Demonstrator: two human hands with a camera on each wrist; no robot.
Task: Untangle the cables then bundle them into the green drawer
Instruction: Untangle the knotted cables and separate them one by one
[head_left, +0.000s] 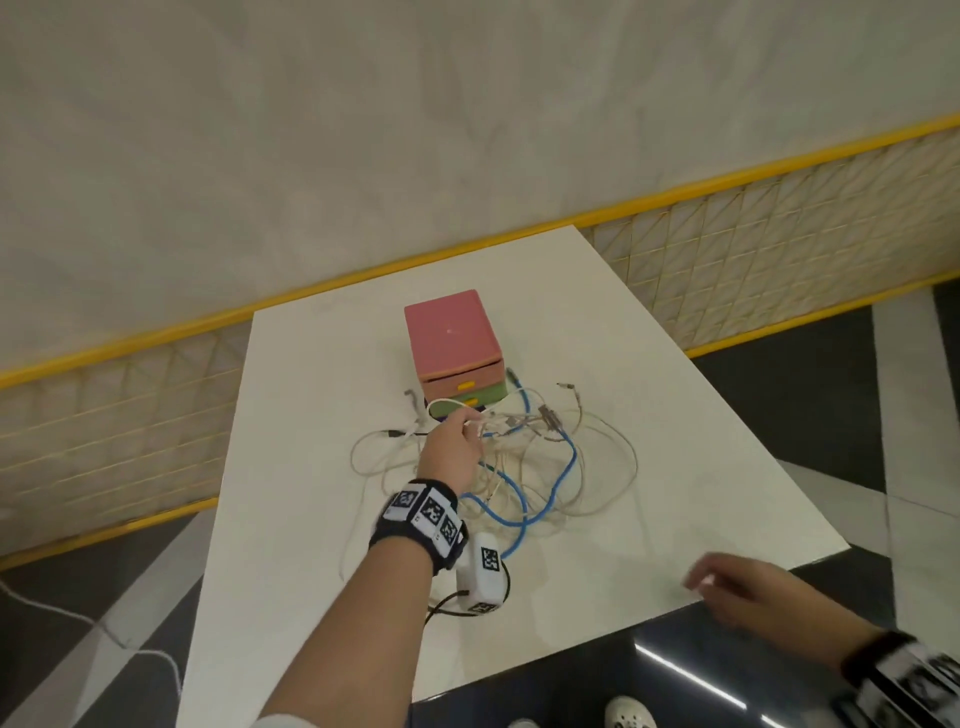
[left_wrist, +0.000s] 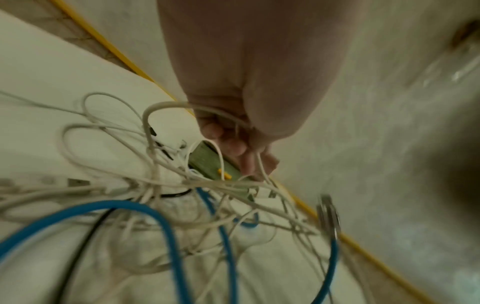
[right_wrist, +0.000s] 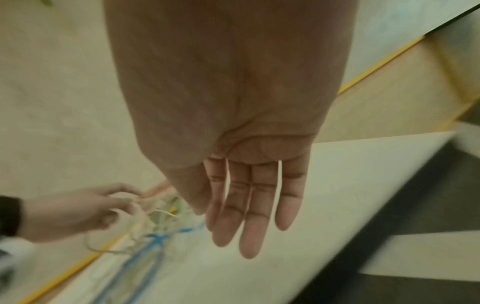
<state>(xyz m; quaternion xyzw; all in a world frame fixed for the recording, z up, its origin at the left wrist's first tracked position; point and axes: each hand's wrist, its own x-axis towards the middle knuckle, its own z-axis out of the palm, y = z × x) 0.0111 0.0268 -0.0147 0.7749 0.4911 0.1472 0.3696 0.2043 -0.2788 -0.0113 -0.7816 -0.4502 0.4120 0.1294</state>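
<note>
Cables lie in a loose tangle on the white surface, spread just in front of a small stack of drawers: several thin off-white leads looped over one another, a thicker blue cable winding through them, and a black lead seen in the left wrist view. The stack has a pink top, and its green drawer, with a yellow handle, sits low in the stack and looks closed. The left hand reaches over the far side of the tangle, close to the drawers, with its fingers curled round a few of the off-white leads, which arch up out of the fist. The right hand hovers at the near right edge of the surface, well apart from the cables, its fingers straight and slightly spread, holding nothing.
</note>
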